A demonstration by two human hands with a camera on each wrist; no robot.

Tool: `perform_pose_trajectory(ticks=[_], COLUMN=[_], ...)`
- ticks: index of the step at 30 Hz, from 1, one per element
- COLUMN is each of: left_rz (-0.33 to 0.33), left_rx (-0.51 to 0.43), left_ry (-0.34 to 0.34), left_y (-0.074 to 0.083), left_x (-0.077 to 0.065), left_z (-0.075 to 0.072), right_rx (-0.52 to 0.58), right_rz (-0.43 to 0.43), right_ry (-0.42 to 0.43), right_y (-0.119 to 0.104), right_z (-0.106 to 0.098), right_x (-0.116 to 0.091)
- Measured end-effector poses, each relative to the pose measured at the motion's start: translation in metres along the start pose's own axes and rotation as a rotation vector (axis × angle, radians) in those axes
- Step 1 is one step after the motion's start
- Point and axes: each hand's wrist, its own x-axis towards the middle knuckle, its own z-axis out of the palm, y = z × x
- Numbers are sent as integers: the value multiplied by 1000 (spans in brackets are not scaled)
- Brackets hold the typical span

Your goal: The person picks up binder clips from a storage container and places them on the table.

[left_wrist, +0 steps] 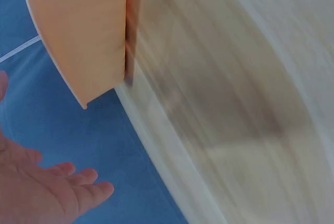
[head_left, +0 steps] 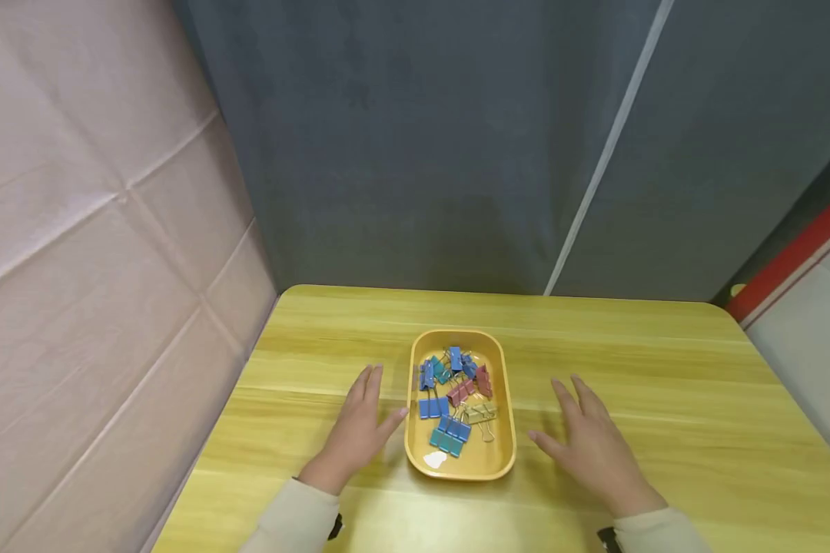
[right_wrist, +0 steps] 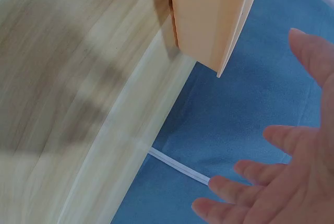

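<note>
Fingers (head_left: pixel 373 386) spread, left hand (head_left: pixel 353 442) and right hand (head_left: pixel 597 448) flank a tray (head_left: pixel 473 458), its clips (head_left: pixel 461 392) showing in head view, not left wrist.

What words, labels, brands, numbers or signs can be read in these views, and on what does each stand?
None: no readable text in any view.
The yellow tray, binder clips, wooden table and dark backdrop show no lettering I can make out.
The dark wrist pieces are too small to tell.

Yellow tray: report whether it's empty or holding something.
Not empty: the head view shows blue, teal, red and yellow binder clips lying inside the tray, though parts of its bottom show bare.
</note>
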Motion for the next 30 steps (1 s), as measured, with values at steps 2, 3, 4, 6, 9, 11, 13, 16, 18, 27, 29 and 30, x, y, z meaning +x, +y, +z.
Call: perform_pose_trajectory(ticks=[2, 3, 4, 6, 9, 11, 13, 16, 18, 27, 29, 30], left_rz=[-9, -14, -16, -25, -40, -42, -47, -51, -57, -47, -41, -43], left_rx=[-32, -44, -58, -85, -107, -119, -126, -138, -150, -199, -207, -211], left_ry=[-2, -5, -6, -9, -19, -26, -33, -44, -53, -59, -57, -57], left_y=[2, 2, 3, 5, 7, 8, 9, 10, 12, 16, 16, 17], left_x=[2, 3, 4, 6, 8, 9, 10, 11, 11, 16, 17, 18], left_z=[3, 4, 6, 8, 12, 14, 17, 20, 23, 34, 36, 37], right_rx=[9, 15, 19, 29, 38, 40, 41, 45, 48, 56, 53, 51], right_rz=[3, 2, 0, -6, -17, -26, -35, -44, -48, -79, -91, -97], right_ry=[1, 2, 3, 2, -2, -1, 1, 1, 1, -5, -3, -2], right_y=[-1, -1, -1, -2, -4, -5, -6, -8, -10, -18, -19, -20], right_z=[1, 1, 1, 1, 2, 3, 3, 3, 3, 0, 0, 0], right_x=[1, 2, 2, 3, 5, 6, 7, 9, 10, 15, 16, 16])
